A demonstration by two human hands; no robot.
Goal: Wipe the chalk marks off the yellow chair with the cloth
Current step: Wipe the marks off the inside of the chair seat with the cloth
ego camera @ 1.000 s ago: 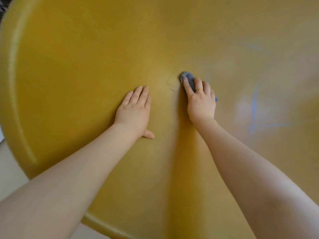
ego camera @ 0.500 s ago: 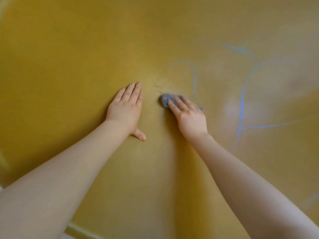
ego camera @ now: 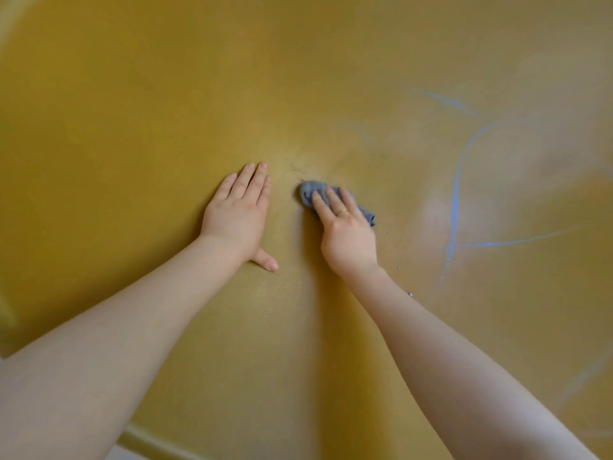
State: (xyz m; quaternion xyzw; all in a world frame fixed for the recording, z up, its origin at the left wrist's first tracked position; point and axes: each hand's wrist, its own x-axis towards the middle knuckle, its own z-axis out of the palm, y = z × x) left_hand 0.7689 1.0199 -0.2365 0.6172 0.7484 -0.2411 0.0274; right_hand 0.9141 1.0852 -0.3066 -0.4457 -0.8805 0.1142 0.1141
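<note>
Evidently midway: the right hand (ego camera: 348, 237), fingers pressed together, flattens the crumpled grey cloth (ego camera: 310, 191) on the smooth yellow chair (ego camera: 166, 94); the left hand (ego camera: 238, 215) rests flat, fingers together. Blue chalk marks (ego camera: 456, 200) remain at right, unwiped.

Little here lies outside the job itself. A thin gold ring (ego camera: 342, 211) catches the light near the middle of the view. Far below and to the left of the ring, at the bottom edge, shows a narrow pale strip of floor (ego camera: 112, 455) (too blurred to tell its material). Another grey sliver (ego camera: 2, 356) sits at the left edge, well left of the ring and lower.
</note>
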